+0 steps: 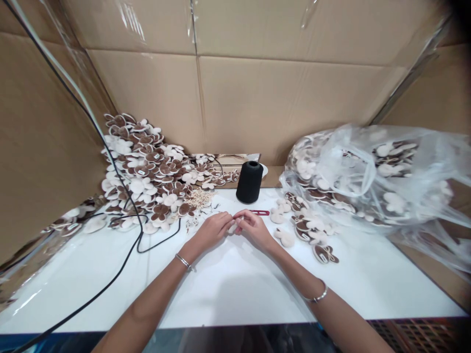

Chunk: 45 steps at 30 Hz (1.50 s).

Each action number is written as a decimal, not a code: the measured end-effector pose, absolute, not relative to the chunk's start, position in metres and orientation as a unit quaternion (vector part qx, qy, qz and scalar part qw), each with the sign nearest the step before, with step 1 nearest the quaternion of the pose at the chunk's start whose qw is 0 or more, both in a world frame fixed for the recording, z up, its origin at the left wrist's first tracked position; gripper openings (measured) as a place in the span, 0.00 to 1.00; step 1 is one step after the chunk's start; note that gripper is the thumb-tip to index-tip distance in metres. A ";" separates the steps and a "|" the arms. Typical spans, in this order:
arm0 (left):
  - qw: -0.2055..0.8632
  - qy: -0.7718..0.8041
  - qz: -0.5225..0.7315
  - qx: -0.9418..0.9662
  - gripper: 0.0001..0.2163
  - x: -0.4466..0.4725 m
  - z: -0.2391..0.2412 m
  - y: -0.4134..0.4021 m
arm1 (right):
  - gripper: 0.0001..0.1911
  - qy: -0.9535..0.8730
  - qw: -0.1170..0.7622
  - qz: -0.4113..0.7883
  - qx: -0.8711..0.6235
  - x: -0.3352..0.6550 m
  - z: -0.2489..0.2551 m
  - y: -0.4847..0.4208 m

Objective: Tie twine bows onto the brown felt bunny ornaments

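Over the middle of the white table, my left hand (214, 229) and my right hand (256, 231) meet fingertip to fingertip. Both are closed in a pinch on a small cream plush piece (232, 228), mostly covered by my fingers. Just beyond my right hand lies a pair of red thread snips (261, 213), partly hidden by it. A black thread cone (249, 182) stands upright behind the hands. Cream-coloured cut strips (198, 197) and dark thread scraps (192, 223) are scattered left of my left hand.
A tall heap of brown-and-cream bunny-shaped plush pieces (147, 166) fills the back left. More plush pieces (309, 228) lie at right, before a clear plastic bag (346, 171) full of them. Black cables (137, 230) cross the left side. Cardboard walls (257, 98) enclose the table (206, 299).
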State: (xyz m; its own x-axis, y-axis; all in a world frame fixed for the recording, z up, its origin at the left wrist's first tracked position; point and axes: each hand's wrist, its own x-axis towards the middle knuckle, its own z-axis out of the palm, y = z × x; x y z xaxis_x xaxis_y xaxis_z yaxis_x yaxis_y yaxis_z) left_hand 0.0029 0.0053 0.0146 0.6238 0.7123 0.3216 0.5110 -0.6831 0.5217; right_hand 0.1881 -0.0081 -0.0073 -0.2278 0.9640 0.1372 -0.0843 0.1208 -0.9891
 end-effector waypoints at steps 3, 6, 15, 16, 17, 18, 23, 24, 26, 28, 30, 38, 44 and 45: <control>0.225 0.350 0.300 0.858 0.14 0.005 0.014 0.005 | 0.09 -0.560 0.492 0.541 -0.389 0.187 -0.006 -0.008; 0.277 0.349 0.373 0.814 0.13 0.010 0.014 0.005 | 0.08 -0.555 0.493 0.539 -0.397 0.186 -0.004 -0.008; 0.410 0.341 0.440 0.723 0.15 0.014 0.012 0.005 | 0.09 -0.563 0.496 0.530 -0.395 0.185 0.000 -0.010; 0.422 0.339 0.444 0.714 0.15 0.015 0.012 0.004 | 0.09 -0.563 0.495 0.531 -0.395 0.186 0.000 -0.009; 0.433 0.337 0.448 0.706 0.15 0.015 0.012 0.004 | 0.08 -0.563 0.493 0.535 -0.393 0.186 -0.001 -0.009; 0.443 0.335 0.453 0.697 0.15 0.016 0.011 0.003 | 0.07 -0.562 0.491 0.539 -0.391 0.186 -0.002 -0.009; 0.502 0.324 0.465 0.653 0.14 0.021 0.011 -0.001 | 0.12 -0.547 0.473 0.587 -0.364 0.185 -0.005 -0.010; 0.514 0.325 0.466 0.643 0.14 0.021 0.010 -0.001 | 0.14 -0.544 0.467 0.599 -0.357 0.185 -0.004 -0.011; 0.537 0.327 0.466 0.623 0.14 0.022 0.010 -0.002 | 0.16 -0.535 0.461 0.617 -0.348 0.184 -0.003 -0.012; 0.558 0.324 0.463 0.607 0.15 0.022 0.009 -0.001 | 0.17 -0.527 0.454 0.631 -0.344 0.184 -0.002 -0.012; 0.573 0.318 0.458 0.600 0.16 0.021 0.009 0.000 | 0.16 -0.521 0.442 0.646 -0.342 0.185 -0.001 -0.011; 0.569 0.322 0.432 0.621 0.17 0.021 0.010 0.001 | 0.13 -0.462 0.444 0.701 -0.314 0.186 -0.001 -0.011; 0.546 0.350 0.433 0.626 0.19 0.012 0.015 0.006 | 0.12 -0.389 0.494 0.722 -0.290 0.195 0.011 -0.008; 0.540 0.361 0.440 0.620 0.19 0.008 0.015 0.008 | 0.12 -0.380 0.513 0.716 -0.282 0.198 0.013 -0.007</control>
State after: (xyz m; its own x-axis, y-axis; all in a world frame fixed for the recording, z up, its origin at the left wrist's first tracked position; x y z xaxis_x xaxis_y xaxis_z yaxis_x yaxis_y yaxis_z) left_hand 0.0084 0.0081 0.0152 0.3522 0.9226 0.1573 -0.0277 -0.1577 0.9871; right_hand 0.1983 -0.0067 0.0133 -0.3149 0.9490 -0.0139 -0.5200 -0.1848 -0.8339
